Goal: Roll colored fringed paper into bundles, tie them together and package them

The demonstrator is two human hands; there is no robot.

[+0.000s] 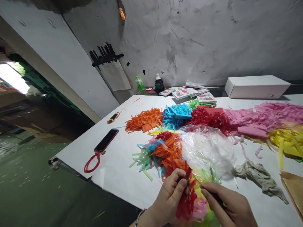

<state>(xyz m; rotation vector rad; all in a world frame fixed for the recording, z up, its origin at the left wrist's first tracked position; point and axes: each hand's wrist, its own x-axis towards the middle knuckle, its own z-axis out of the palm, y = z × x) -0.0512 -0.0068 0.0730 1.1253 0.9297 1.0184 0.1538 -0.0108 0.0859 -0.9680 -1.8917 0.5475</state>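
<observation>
My left hand (170,196) is closed around the top of a red paper tassel (186,206), whose fringe hangs below the fingers. My right hand (228,201) pinches the end of a thin dark strand (198,181), which runs toward the tassel's top; its exact kind is too small to tell. Under and behind both hands lies a bunch of mixed tassels, with orange fringe (169,151), light blue and green strips (146,154) and yellow and pink pieces. A crumpled clear plastic bag (208,148) rests just beyond my right hand.
Piles of orange (143,119), blue (176,115), red (209,118), pink (262,116) and yellow fringe (288,138) line the white table (115,170). A phone (106,140), yellow-black cutter (113,117), grey cloth (259,178), printed packets (184,93) and white box (257,86) lie around.
</observation>
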